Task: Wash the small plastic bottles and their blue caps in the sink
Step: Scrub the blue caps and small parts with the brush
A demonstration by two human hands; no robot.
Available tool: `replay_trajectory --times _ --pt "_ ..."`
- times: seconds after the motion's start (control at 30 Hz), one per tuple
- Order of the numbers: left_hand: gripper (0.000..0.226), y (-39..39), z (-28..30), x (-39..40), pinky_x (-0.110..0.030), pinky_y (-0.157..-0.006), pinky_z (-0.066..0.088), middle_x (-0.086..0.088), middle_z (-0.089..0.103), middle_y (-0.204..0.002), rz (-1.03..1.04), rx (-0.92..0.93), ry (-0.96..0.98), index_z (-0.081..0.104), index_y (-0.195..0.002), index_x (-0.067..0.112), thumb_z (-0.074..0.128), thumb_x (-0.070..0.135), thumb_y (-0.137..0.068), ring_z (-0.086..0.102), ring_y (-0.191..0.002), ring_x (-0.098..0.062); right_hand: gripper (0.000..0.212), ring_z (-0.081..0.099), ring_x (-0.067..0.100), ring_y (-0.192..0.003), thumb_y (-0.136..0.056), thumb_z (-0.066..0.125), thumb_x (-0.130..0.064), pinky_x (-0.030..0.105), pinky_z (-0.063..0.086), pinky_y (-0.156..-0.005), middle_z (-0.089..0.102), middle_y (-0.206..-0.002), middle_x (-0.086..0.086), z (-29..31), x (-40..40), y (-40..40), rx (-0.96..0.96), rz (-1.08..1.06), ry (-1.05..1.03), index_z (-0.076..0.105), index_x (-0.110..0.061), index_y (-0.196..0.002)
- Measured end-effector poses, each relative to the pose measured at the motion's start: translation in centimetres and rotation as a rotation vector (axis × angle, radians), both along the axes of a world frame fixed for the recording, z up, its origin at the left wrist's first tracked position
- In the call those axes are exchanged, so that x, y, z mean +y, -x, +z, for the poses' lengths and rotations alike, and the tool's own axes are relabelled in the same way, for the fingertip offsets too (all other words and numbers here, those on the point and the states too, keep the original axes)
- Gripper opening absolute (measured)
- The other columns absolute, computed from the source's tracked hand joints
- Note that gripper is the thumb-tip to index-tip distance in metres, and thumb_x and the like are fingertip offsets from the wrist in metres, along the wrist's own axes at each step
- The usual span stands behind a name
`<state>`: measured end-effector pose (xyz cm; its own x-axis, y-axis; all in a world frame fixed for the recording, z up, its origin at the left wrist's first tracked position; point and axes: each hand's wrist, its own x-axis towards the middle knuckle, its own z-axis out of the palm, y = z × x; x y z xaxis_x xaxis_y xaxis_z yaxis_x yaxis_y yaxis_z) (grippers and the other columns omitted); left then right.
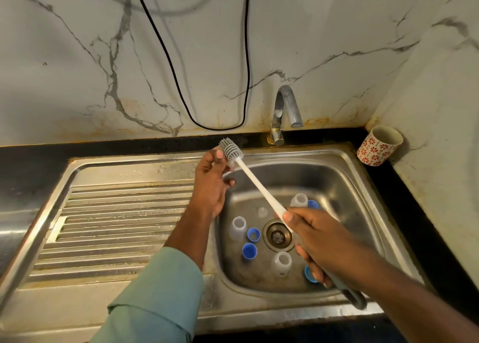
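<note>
1. The right hand (308, 236) grips the bottle brush (256, 184) by its handle, fingers and thumb curled round it. The brush's long axis runs from that hand, low on the right, up and left to the grey bristle head.
2. The left hand (211, 184) is raised just beside the bristle head, fingers curled with the fingertips at the bristles; whether it pinches them or merely touches them I cannot tell.
3. The bottles and caps lie below both hands, on the floor of the sink (337, 177). The left hand looks the nearer one to the left bottle (239, 227) (a judgement, since it holds no tool).
4. Inside the basin, around the drain (277, 235): that left bottle, a near bottle (281, 263), a far bottle (299, 200) and a fainter clear piece (262, 212), hard to identify.
5. The blue caps (250, 250) sit beside the bottles: two by the left one, another by the far one, and another partly hidden under the right hand.
6. No water visibly runs from the tap (285, 109).
7. A patterned cup (379, 145) stands on the counter corner.
</note>
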<state>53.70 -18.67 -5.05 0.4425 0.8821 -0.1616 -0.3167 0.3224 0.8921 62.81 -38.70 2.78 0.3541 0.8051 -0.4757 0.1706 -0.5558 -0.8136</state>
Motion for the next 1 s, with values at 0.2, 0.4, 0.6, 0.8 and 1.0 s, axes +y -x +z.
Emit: replay_trajectory --times 0.2,0.4,0.6,0.8,1.0 --pt "0.022 -0.4 1.3 -0.5 -0.027 -0.053 0.041 0.001 0.064 -0.087 -0.094 -0.006 -0.017 0.062 -0.086 0.026 0.048 0.028 -0.103 0.057 -0.066 -0.013 0.018 0.04 0.012 -0.036 -0.103 0.039 -0.038 0.028 0.037 -0.039 0.048 -0.057 0.003 0.0 1.1 -0.9 -0.047 -0.08 -0.05 0.057 -0.034 -0.102" --pt "0.034 -1.1 1.2 -1.3 -0.024 -0.045 0.034 -0.001 0.061 -0.073 -0.141 0.08 -0.049 0.06 -0.079 0.028 0.04 0.03 -0.107 0.049 -0.051 -0.017 0.021 0.04 0.017 -0.039 -0.103 0.038 -0.04 0.028 0.038 -0.04 0.049 -0.061 0.006 -0.6 1.7 -0.2 -0.067 -0.066 -0.043 0.058 -0.033 -0.104" --pt "0.023 -0.5 0.4 -0.4 -0.025 -0.044 0.035 0.0 0.058 -0.073 -0.032 -0.031 0.085 0.058 -0.097 0.021 0.044 0.038 -0.104 0.047 -0.054 -0.014 0.02 0.04 0.017 -0.041 -0.103 0.039 -0.039 0.029 0.04 -0.041 0.048 -0.063 0.005 -0.2 -0.2 -0.7 -0.071 -0.035 -0.003 0.056 -0.041 -0.094" --pt "0.015 -2.0 0.7 -2.0 -0.021 -0.041 0.032 0.002 0.047 -0.064 -0.09 0.024 -0.03 0.058 -0.091 0.021 0.049 0.025 -0.103 0.039 -0.051 -0.01 0.022 0.043 0.017 -0.039 -0.103 0.037 -0.038 0.03 0.039 -0.04 0.051 -0.06 0.006 -0.8 2.4 -0.6 -0.092 -0.064 -0.055 0.057 -0.028 -0.106" --pt "0.026 -1.1 0.6 -1.1 -0.02 -0.038 0.032 -0.001 0.052 -0.068 -0.096 -0.016 -0.048 0.066 -0.085 0.026 0.048 0.024 -0.103 0.039 -0.049 -0.01 0.027 0.037 0.015 -0.036 -0.104 0.038 -0.038 0.028 0.035 -0.038 0.047 -0.056 0.003 -0.2 1.3 -0.2 -0.014 -0.044 -0.023 0.059 -0.021 -0.106"
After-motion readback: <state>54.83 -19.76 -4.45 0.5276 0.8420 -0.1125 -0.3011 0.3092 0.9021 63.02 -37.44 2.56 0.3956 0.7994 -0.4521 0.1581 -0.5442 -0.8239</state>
